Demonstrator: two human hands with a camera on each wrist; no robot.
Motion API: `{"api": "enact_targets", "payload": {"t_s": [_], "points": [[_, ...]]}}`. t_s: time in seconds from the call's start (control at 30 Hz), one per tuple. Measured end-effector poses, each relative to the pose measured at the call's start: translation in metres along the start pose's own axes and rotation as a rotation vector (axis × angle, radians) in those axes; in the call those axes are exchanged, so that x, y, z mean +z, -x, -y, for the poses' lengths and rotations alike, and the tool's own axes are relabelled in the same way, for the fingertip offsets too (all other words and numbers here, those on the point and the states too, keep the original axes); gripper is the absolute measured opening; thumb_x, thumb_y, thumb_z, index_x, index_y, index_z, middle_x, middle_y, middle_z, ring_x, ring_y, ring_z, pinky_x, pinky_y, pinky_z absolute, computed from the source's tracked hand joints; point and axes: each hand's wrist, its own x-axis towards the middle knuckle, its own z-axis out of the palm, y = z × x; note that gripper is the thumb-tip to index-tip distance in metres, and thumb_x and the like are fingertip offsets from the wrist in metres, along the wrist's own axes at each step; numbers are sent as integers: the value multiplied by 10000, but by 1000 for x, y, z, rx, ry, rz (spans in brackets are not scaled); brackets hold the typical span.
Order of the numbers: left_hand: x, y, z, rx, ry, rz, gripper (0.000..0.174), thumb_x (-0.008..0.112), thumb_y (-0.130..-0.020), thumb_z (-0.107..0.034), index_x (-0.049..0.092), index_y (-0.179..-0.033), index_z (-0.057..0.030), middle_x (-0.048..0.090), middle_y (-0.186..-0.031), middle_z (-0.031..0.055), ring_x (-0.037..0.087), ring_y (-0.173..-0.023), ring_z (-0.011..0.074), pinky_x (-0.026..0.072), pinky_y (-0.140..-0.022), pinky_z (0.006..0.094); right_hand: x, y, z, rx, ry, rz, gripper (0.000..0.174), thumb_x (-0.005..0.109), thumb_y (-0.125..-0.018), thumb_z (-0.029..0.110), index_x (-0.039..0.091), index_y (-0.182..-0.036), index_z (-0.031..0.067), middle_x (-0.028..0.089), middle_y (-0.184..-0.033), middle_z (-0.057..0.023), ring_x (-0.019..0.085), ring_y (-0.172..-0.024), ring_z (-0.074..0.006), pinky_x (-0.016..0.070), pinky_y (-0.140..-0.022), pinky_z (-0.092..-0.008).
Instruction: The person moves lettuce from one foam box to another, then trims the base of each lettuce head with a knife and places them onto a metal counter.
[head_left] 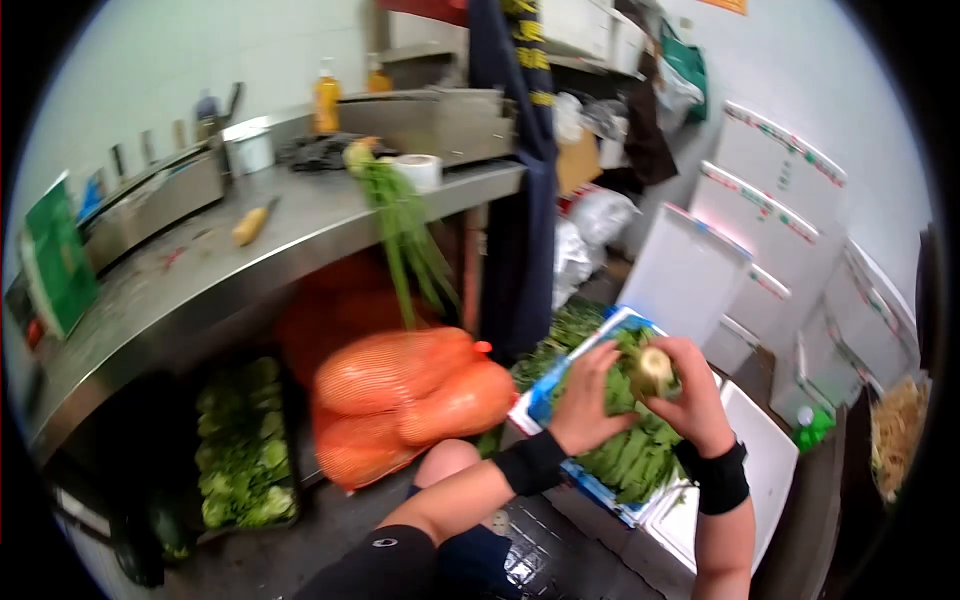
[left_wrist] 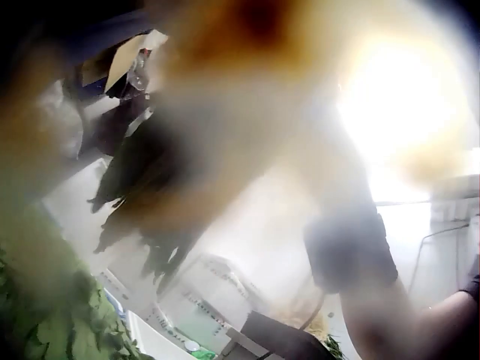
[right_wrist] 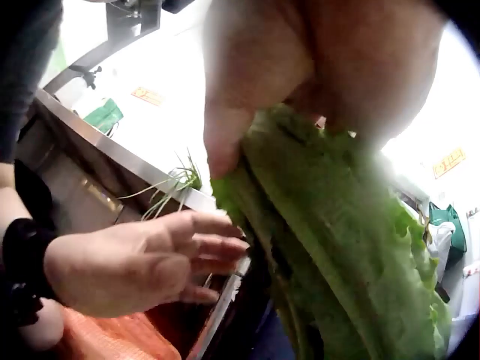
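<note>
My right hand (head_left: 692,392) grips a leafy green lettuce (head_left: 652,372) near its pale, round stem end, which faces up toward the head camera. In the right wrist view its long, ruffled leaves (right_wrist: 337,232) hang down from the fingers. To the left, my left hand (head_left: 588,402) is held with fingers extended and thumb apart, its fingertips close to the leaves and nothing in its grasp. Below both hands, more leafy greens (head_left: 632,468) fill a white foam box with a blue-edged liner. The left wrist view is mostly blurred.
Orange net sacks (head_left: 410,395) lie under the steel counter (head_left: 270,225), beside a dark crate of greens (head_left: 240,450). Scallions (head_left: 400,230) hang over the counter's edge; a yellow-handled knife (head_left: 252,226) lies on top. White foam boxes (head_left: 770,165) are stacked against the right wall.
</note>
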Motion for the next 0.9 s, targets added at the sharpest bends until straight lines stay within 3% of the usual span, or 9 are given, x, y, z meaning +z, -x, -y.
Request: {"api": "enact_targets", "payload": {"t_s": [0.07, 0.2, 0.4, 0.47, 0.53, 0.6, 0.67, 0.8, 0.9], "points": [[-3, -9, -18, 89, 67, -17, 1011, 875, -676, -197, 283, -1485, -73, 370, -1520, 175, 351, -1421, 399, 311, -1174, 508, -6, 8, 25, -139, 42, 77, 667, 801, -613, 15, 576, -1237, 85, 610, -1253, -126, 560, -1203, -357, 436, -1036, -454], [-2, -7, -40, 101, 199, -77, 1002, 880, -645, -128, 317, -1474, -88, 436, -1477, 167, 400, -1394, 387, 343, -1150, 489, -17, 24, 60, -161, -12, 60, 655, 812, -599, -5, 585, -1206, 93, 588, -1301, -121, 531, -1248, -362, 413, -1065, -467], [-5, -24, -65, 269, 23, -155, 836, 858, -639, -121, 424, -1352, -83, 486, -1307, 163, 466, -1250, 397, 372, -1068, 497, -43, 40, 95, 50, 197, -90, 801, 871, -572, 30, 569, -1309, 115, 503, -1419, -154, 477, -1305, -406, 428, -1078, -462], [-1, -33, -71, 304, -16, -179, 741, 828, -674, -131, 456, -1313, -76, 495, -1254, 153, 476, -1221, 389, 371, -1064, 521, -50, 47, 99, 61, 273, -169, 821, 887, -623, 92, 534, -1364, 101, 512, -1411, -144, 546, -1247, -358, 478, -1015, -425], [7, -41, -75, 357, -64, -185, 690, 798, -698, -117, 466, -1302, -77, 494, -1255, 151, 478, -1220, 381, 365, -1081, 534, -48, 51, 87, 409, -164, -294, 776, 875, -700, 151, 507, -1379, 78, 568, -1338, -142, 613, -1146, -269, 531, -900, -374], [18, -47, -78, 411, -36, -177, 664, 777, -710, -102, 471, -1299, -76, 493, -1260, 150, 478, -1220, 381, 357, -1101, 542, -43, 52, 81, 433, -189, -328, 650, 846, -762, 166, 512, -1307, 48, 678, -1071, -125, 663, -938, -191, 547, -782, -331], [26, -49, -80, 458, -42, -133, 660, 765, -715, -94, 467, -1305, -74, 490, -1276, 153, 469, -1231, 384, 352, -1108, 545, -40, 55, 70, 413, -29, -407, 574, 827, -780, 151, 528, -1256, 38, 679, -1039, -129, 668, -891, -185, 547, -788, -327], [28, -51, -92, 458, 15, -56, 754, 813, -714, -146, 418, -1354, -87, 483, -1311, 164, 481, -1231, 402, 383, -1086, 515, -56, 57, 77, 452, 30, -416, 552, 820, -767, 106, 554, -1245, 34, 679, -1056, -135, 671, -936, -189, 540, -827, -330], [13, -53, -93, 366, 30, 40, 970, 899, -617, -195, 379, -1429, -88, 466, -1360, 176, 452, -1297, 400, 370, -1103, 511, -84, 62, 71, 222, 77, -242, 589, 800, -694, 6, 595, -1243, 51, 654, -1196, -148, 642, -1109, -314, 505, -955, -386]]}}
